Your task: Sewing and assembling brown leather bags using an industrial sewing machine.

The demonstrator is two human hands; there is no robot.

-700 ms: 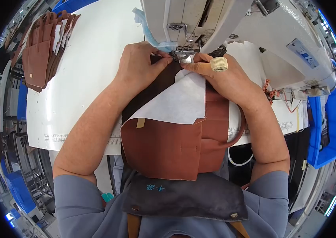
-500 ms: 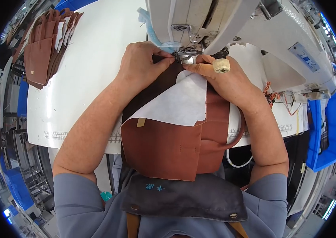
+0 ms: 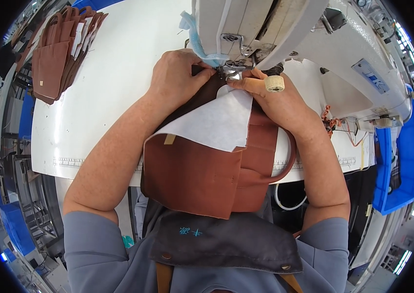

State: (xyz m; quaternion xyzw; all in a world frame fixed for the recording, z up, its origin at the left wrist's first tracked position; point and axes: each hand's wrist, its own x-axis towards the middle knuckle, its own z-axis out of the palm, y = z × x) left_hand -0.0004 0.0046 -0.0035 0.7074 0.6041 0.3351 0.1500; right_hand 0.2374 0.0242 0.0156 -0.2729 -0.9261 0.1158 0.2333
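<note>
A brown leather bag piece (image 3: 192, 171) with a curved handle reaches from the sewing machine (image 3: 260, 29) toward my lap. One flap is folded back, baring its white backing (image 3: 212, 119), and a dark brown layer (image 3: 194, 102) lies beneath. My left hand (image 3: 177, 75) pinches the far edge of the dark layer, just left of the presser foot (image 3: 231, 74). On the other side, my right hand (image 3: 282, 100) is closed on the work, thumb and forefinger close to the foot. Part of its fingers hides behind the machine's cream knob (image 3: 275, 83).
Several brown leather bag pieces (image 3: 50, 63) are stacked at the far left of the white table (image 3: 104, 63). A ruler strip (image 3: 67, 161) runs along its near edge. Tangled orange thread (image 3: 331, 122) lies beside the machine, and a blue bin (image 3: 397, 190) stands at the right.
The bag piece's near end has swung slightly left and away from me. Both hands keep their hold beside the presser foot. The whole view has shifted a little.
</note>
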